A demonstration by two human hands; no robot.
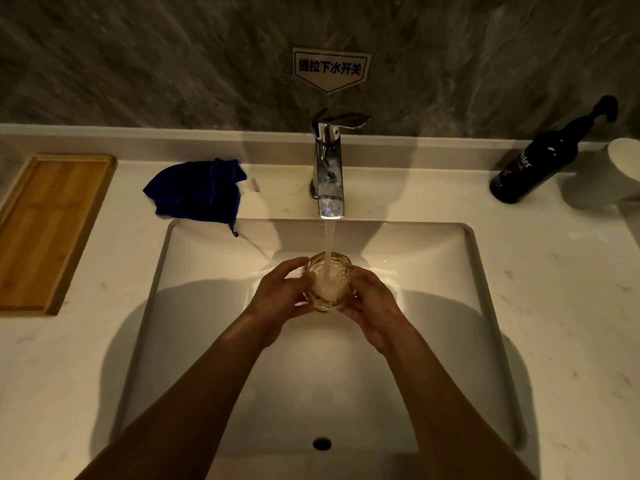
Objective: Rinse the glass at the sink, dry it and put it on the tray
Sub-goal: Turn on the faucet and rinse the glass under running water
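A clear patterned glass (327, 282) is held upright over the white sink (450, 258), under the running stream from the chrome tap (328, 168). Water foams inside it. My left hand (282, 294) wraps the glass's left side and my right hand (372, 301) cups its right side and bottom. A crumpled blue cloth (197, 192) lies on the counter left of the tap. The wooden tray (52, 230) sits on the counter at the far left, with nothing on it.
A dark pump bottle (540, 161) and a white cup (623, 168) stand at the back right of the marble counter (561, 306). A sign (330, 69) hangs on the grey wall above the tap. The sink's overflow hole (322, 443) is near me.
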